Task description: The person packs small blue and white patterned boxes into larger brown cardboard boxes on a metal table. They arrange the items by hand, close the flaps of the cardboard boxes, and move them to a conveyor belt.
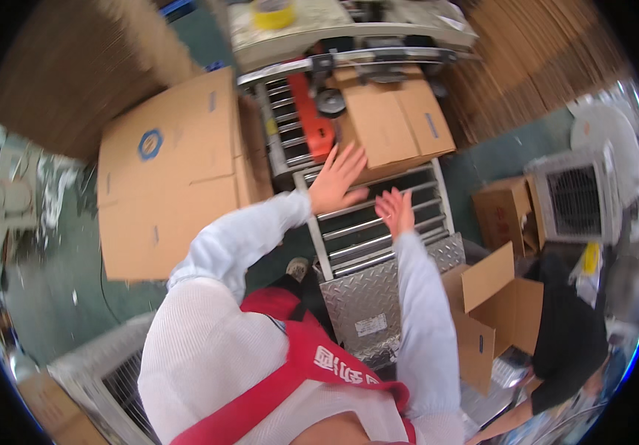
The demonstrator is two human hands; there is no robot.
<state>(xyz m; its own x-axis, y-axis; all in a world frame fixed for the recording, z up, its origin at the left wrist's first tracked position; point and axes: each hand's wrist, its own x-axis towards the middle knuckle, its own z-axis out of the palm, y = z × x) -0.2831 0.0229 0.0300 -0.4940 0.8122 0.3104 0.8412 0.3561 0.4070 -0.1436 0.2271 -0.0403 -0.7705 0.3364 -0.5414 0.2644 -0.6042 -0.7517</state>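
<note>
My left hand (338, 180) reaches over the near end of a roller conveyor (342, 226), fingers spread and holding nothing. Its fingertips are close to the near left corner of a closed cardboard box (390, 122); whether they touch it I cannot tell. To its right, my right hand (396, 211) is held above the metal rollers, empty, with the fingers apart. The box lies partly under the crossbar of a carton sealing machine (386, 55), alongside an orange-red guide plate (310, 119).
A large carton (167, 178) stands at the left. Stacks of flat cardboard (534, 59) flank the machine. At the right, a person in dark clothes (568, 319) bends beside an open box (501, 308). A tread-plate metal panel (364, 304) adjoins the conveyor's near end.
</note>
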